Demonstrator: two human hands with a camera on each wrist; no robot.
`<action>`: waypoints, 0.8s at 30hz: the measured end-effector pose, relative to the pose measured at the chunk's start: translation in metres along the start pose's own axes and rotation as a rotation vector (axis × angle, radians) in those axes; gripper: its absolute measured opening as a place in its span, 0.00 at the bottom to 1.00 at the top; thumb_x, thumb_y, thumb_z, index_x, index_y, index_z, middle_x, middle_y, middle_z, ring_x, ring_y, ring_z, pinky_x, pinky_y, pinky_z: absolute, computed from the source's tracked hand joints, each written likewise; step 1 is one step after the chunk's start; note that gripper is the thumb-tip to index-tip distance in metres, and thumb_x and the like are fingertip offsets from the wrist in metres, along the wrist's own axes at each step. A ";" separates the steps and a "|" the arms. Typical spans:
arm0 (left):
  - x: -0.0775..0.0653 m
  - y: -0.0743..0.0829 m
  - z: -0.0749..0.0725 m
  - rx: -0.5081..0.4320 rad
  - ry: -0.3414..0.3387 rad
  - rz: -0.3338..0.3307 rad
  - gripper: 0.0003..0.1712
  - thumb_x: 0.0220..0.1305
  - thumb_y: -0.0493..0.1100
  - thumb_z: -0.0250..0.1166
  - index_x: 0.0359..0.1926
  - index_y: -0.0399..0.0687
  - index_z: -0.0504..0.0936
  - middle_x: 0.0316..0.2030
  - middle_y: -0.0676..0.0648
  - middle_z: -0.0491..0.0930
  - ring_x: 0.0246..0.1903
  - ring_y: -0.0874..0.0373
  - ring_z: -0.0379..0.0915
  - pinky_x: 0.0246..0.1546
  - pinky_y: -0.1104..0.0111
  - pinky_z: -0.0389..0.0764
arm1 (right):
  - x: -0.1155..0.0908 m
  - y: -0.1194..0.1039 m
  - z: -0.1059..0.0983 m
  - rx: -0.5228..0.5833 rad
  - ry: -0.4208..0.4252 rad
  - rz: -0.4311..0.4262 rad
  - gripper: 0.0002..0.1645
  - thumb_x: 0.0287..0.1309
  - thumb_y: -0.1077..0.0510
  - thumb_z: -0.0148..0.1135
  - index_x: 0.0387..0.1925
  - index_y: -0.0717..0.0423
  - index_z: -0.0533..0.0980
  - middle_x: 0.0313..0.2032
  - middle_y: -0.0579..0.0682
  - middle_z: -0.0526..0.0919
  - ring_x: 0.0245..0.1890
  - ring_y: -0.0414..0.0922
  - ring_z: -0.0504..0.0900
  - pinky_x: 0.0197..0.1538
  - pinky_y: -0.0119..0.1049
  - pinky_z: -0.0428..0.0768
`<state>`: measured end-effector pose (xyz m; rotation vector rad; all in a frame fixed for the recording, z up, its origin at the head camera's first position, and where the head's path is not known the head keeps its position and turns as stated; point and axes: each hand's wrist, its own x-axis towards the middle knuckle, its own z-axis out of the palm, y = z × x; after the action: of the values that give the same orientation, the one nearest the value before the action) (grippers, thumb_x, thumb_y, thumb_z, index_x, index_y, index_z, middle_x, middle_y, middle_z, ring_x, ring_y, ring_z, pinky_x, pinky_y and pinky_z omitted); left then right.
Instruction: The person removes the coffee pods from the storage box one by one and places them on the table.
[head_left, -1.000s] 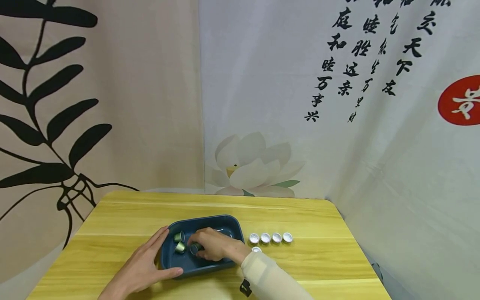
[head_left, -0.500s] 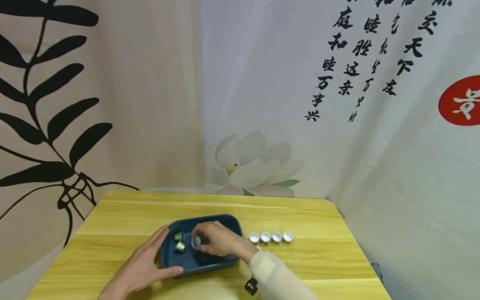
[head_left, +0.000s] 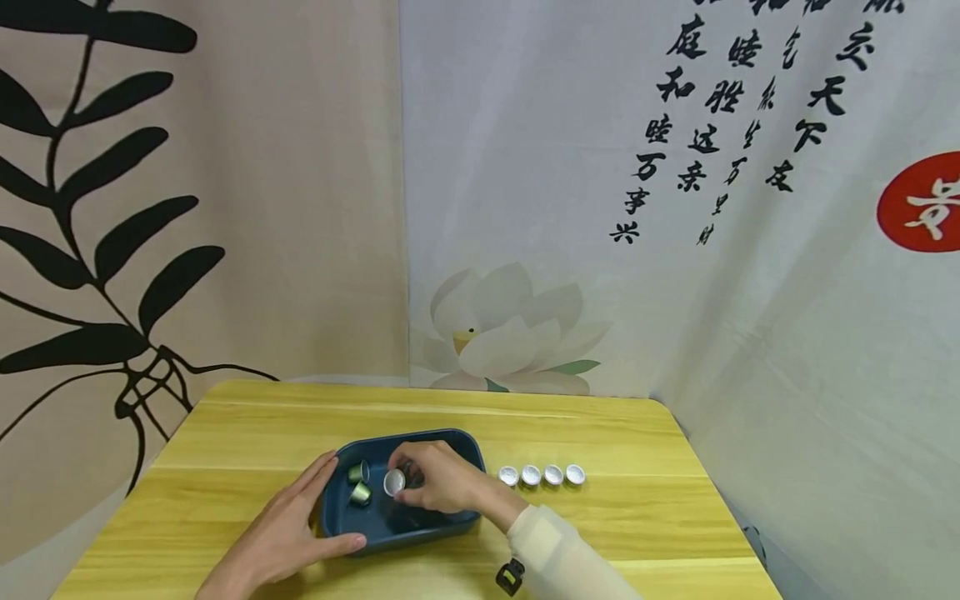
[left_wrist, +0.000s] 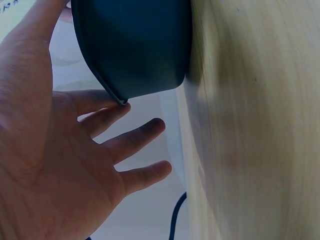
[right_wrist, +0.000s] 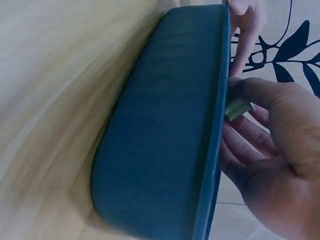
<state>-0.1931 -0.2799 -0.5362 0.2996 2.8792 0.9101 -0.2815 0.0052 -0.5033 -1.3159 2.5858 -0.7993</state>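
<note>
A dark blue tray (head_left: 420, 537) lies on the table. My left hand (head_left: 281, 533) spans its left end, thumb at the near rim and fingertips at the far corner. In the left wrist view the left hand's fingers (left_wrist: 135, 142) are spread and fairly straight, some touching the tray's rim (left_wrist: 121, 101). Over the tray, my right hand (head_left: 442, 479) pinches a green coffee capsule (head_left: 393, 482), its pale round face turned left. Two more green capsules, one behind (head_left: 358, 472) and one in front (head_left: 361, 494), lie tipped in the tray's left part.
Several capsules with whitish round tops (head_left: 532, 476) stand in a row on the table, right of the tray. The right sleeve (head_left: 562, 550) crosses the table's near side. A printed curtain (head_left: 525, 167) hangs behind the wooden table (head_left: 637, 533).
My right hand has lifted the capsule slightly and moved a little right, its pale face coming into view. A capsule near the row is now hidden by the arm. The left hand stays still.
</note>
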 end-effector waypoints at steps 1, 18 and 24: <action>0.000 0.000 0.000 0.001 0.001 0.001 0.78 0.59 0.79 0.79 0.92 0.42 0.51 0.90 0.31 0.53 0.79 0.21 0.68 0.69 0.27 0.80 | -0.001 0.000 0.000 0.014 0.004 -0.001 0.23 0.74 0.56 0.77 0.65 0.55 0.83 0.59 0.48 0.92 0.51 0.38 0.93 0.52 0.24 0.90; -0.001 0.000 0.001 -0.015 0.012 0.006 0.79 0.58 0.81 0.78 0.92 0.42 0.51 0.91 0.32 0.52 0.79 0.20 0.67 0.70 0.26 0.79 | -0.021 0.002 -0.011 0.197 0.088 0.016 0.25 0.70 0.57 0.81 0.65 0.54 0.85 0.55 0.48 0.93 0.47 0.35 0.93 0.55 0.32 0.93; -0.001 0.000 0.001 -0.013 0.008 -0.003 0.80 0.58 0.81 0.78 0.92 0.42 0.52 0.91 0.32 0.52 0.79 0.20 0.67 0.69 0.26 0.79 | -0.029 0.004 -0.015 0.272 0.108 0.042 0.25 0.68 0.57 0.82 0.64 0.53 0.85 0.53 0.49 0.93 0.46 0.33 0.91 0.56 0.39 0.95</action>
<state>-0.1918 -0.2790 -0.5369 0.2916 2.8796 0.9309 -0.2719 0.0356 -0.4964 -1.1655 2.4613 -1.1955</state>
